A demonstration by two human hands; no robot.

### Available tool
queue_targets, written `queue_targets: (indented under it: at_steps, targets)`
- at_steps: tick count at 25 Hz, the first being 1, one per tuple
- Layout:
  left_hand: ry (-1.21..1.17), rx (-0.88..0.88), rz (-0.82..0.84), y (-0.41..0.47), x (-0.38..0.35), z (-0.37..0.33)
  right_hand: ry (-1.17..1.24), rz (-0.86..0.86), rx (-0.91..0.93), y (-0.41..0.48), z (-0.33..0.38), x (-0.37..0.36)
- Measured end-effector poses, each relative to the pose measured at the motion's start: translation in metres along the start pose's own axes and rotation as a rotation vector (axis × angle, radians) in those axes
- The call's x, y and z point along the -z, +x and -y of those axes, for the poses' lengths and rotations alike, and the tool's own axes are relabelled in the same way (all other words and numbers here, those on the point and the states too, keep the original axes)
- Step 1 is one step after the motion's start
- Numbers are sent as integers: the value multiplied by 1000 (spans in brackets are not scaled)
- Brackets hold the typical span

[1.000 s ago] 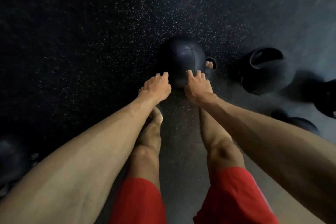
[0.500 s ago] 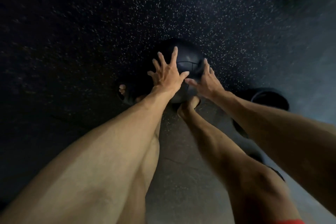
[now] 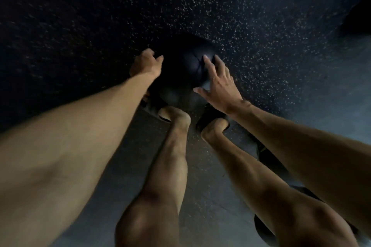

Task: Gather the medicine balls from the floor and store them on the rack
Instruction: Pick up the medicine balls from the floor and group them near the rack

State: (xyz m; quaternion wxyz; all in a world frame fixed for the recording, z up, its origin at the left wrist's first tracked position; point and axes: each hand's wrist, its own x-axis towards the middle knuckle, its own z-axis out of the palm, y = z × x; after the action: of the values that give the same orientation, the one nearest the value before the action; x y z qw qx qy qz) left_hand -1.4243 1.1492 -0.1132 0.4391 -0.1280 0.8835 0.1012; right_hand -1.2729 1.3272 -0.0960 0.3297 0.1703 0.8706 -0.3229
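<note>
A black rubber mat (image 3: 241, 16) with pale specks fills the upper part of the view. Below the mat lies a smoother grey floor strip (image 3: 120, 196). Near the mat's lower edge stand 2 dark sandals on bare feet, the left sandal (image 3: 153, 107) and the right sandal (image 3: 208, 116). At the mat's upper right side is a dark blurred shape (image 3: 357, 20), which cannot be recognised.

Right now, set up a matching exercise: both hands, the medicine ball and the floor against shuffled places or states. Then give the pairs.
1 left hand
2 right hand
3 medicine ball
4 floor

A dark with pale specks
B fingers spread, on the ball's right side
C between the two hands
D fingers curled, at the ball's left side

Pairs: 1-D, 2-B, 3-C, 4-A
</note>
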Motion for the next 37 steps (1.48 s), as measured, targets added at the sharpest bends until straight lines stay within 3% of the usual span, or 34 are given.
queue_targets:
  at_steps: [3,6,9,12,16,21,26,28,30,33,37]
  targets:
    - [-1,-91,-21,12,32,28,-32,-41,-25,43,63,1]
    - [-68,-298,-86,-13,21,52,-75,-52,-105,83,116,5]
    - [71,-415,-134,-35,3,64,-39,-84,-63,104,143,9]
    - [56,-318,-78,-23,16,63,-29,-89,41,97,139,18]
    - [34,-197,-58,10,49,77,-151,25,37,72,119,23]
    - [-267,128,-8,62,106,95,-209,75,68,102,172,6]
    - [-204,-146,-317,50,112,103,-334,101,71,180,262,12]
    - [-77,-194,-352,38,98,100,-358,140,30,223,306,20]
    - [-11,-139,-321,36,88,86,-331,186,102,255,334,35]
    - [-173,88,-321,64,116,64,-298,235,353,271,334,63]
    - [-273,208,-149,100,176,66,-478,340,433,253,295,79]
